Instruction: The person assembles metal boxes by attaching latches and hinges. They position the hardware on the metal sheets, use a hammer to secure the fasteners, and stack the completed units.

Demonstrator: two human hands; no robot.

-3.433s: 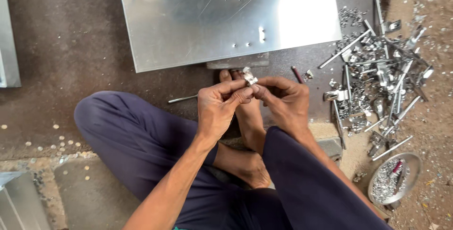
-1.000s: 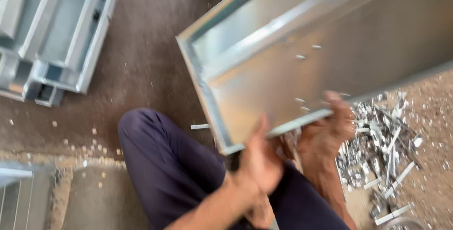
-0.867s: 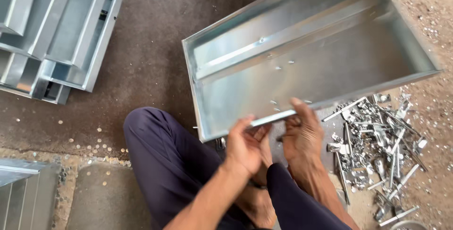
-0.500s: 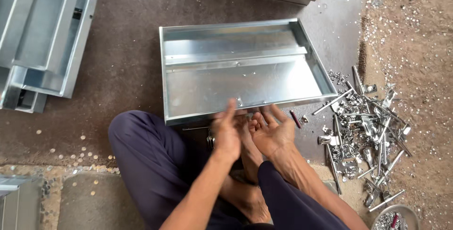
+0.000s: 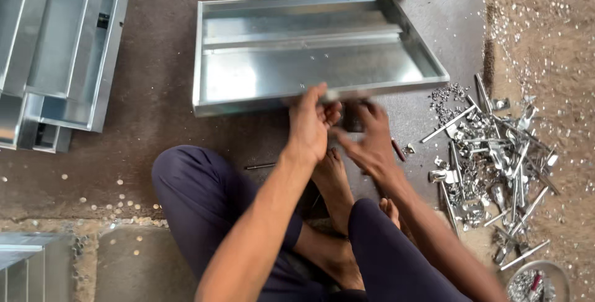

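Note:
A shallow galvanised metal tray point(image 5: 260, 79) lies open side up on the floor in front of my crossed legs. My left hand point(image 5: 310, 125) is at the tray's near wall, thumb up over the rim and fingers curled against it. My right hand point(image 5: 369, 141) is just to the right and blurred, its fingertips around a small dark metal part point(image 5: 353, 117) held against the same wall. The spot where the part meets the wall is hidden by my fingers.
A heap of loose metal fittings and rods point(image 5: 496, 159) lies on the right, with a small round bowl of parts point(image 5: 536, 280) near the lower right. Stacked metal trays point(image 5: 56, 60) stand at the left. A thin rod point(image 5: 259, 166) lies by my knee.
The tray was tilted up in both hands, then turned and laid flat, open side up. Both hands have moved to its near wall.

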